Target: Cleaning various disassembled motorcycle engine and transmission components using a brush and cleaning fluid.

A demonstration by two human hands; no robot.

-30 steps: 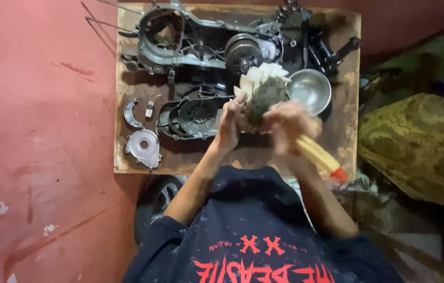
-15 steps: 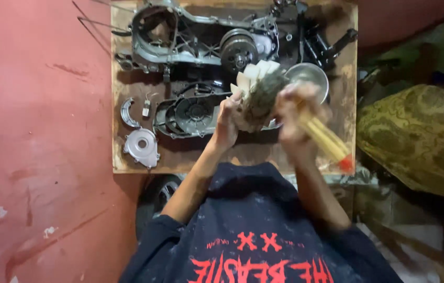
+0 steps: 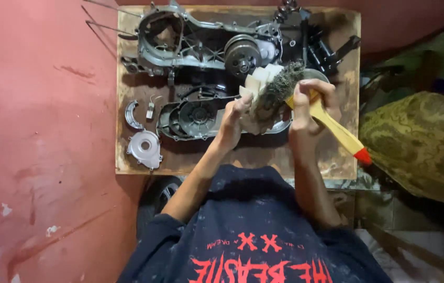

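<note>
Left hand (image 3: 235, 118): closed on white finned fan (image 3: 257, 84), held above wooden board (image 3: 337, 157). Right hand (image 3: 311, 102): gripping yellow-handled brush (image 3: 332, 126), bristles against fan. Beneath: engine crankcase (image 3: 190, 47), black cover (image 3: 193, 118), round plate (image 3: 144, 148).

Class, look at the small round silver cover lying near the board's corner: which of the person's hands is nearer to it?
Left. The left hand holds the white fan part, closer to the round silver cover; the right hand, gripping the brush, is farther off.
</note>
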